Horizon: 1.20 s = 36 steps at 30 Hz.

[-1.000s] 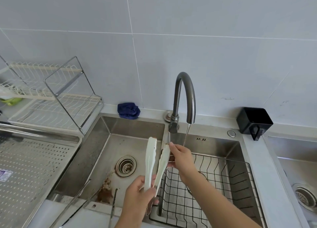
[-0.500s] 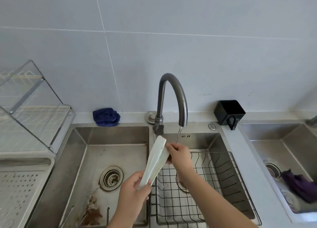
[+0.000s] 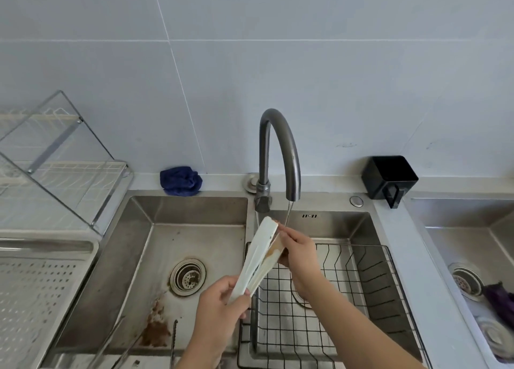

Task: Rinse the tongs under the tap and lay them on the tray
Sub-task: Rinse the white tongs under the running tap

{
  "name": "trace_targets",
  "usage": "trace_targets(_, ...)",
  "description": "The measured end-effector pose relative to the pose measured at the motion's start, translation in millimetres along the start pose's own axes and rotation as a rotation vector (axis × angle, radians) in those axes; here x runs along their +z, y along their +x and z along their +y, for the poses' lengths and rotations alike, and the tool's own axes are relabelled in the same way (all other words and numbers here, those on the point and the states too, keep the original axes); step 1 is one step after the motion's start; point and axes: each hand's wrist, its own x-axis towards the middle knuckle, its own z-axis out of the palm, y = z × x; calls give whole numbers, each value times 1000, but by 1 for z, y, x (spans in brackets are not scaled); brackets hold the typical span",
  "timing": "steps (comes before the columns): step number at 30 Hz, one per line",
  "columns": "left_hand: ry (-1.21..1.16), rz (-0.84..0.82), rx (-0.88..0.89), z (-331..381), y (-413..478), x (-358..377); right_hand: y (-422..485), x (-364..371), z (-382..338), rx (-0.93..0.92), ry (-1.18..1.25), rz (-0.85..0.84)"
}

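I hold white plastic tongs (image 3: pixel 260 254) over the divider between two sink basins, tips pointing up toward the tap. My left hand (image 3: pixel 222 309) grips their hinge end. My right hand (image 3: pixel 299 250) pinches the tip of the right arm, which carries a brown smear. The grey curved tap (image 3: pixel 281 151) runs a thin stream of water that falls just right of the tong tips, by my right fingers. The perforated metal tray (image 3: pixel 33 288) lies at the left edge.
A black wire basket (image 3: pixel 370 282) sits in the right basin. The left basin (image 3: pixel 155 257) has a drain and rusty stains, with metal utensils at its near edge. A blue cloth (image 3: pixel 180 181), a black holder (image 3: pixel 389 178) and a dish rack (image 3: pixel 55 160) line the back. Another sink (image 3: pixel 472 257) lies far right.
The tongs' arms were spread apart and are now pressed nearly together. Their tips have come closer to the water stream. My view has shifted right, so the tray sits further left.
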Motion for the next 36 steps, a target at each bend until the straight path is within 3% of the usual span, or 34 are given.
trace_targets(4,8,10,2,2,0,2,-4,-2,-5,95,-7,-130)
trace_targets(10,46,30,9,11,2,3,1,2,-7,14,-148,6)
trace_targets(14,61,31,-7,14,6,-4,-2,1,-2,34,-180,-99)
trace_targets(20,70,22,-4,17,6,3,6,-3,-2,48,-137,27)
trace_targets(24,51,56,-9,13,8,-2,3,-4,2,90,-113,-106)
trace_targets(30,90,86,5,8,5,2,12,-2,3,72,-137,19)
trace_targets(34,85,107,1,6,4,-2,9,0,7,91,-151,-13)
trace_targets(36,84,109,8,6,3,-3,8,-3,8,60,-209,68)
